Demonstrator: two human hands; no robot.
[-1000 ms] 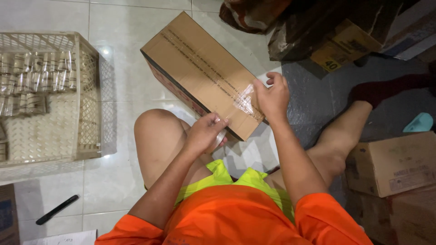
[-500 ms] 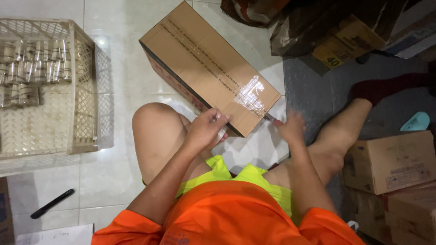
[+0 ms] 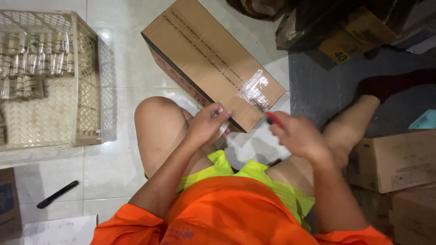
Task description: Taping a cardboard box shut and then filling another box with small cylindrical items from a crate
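Left hand (image 3: 210, 122) pinches the box (image 3: 213, 63) corner while the right (image 3: 297, 136), at four o'clock, grips a red cutter (image 3: 274, 119) at the tape (image 3: 255, 90).

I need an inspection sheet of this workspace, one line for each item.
Surface: white tiled floor; the person sits on it.
Job's things: taped cardboard box lies between the knees; a red-handled tool, blurred, points at its taped end.
Clutter: black marker and paper sheet on the floor.
Grippers: left hand grips the box's near edge; right hand holds the tool.
Cables: nothing seen.
Surroundings: plastic crate with wrapped small bottles to the left; more cardboard boxes to the right.
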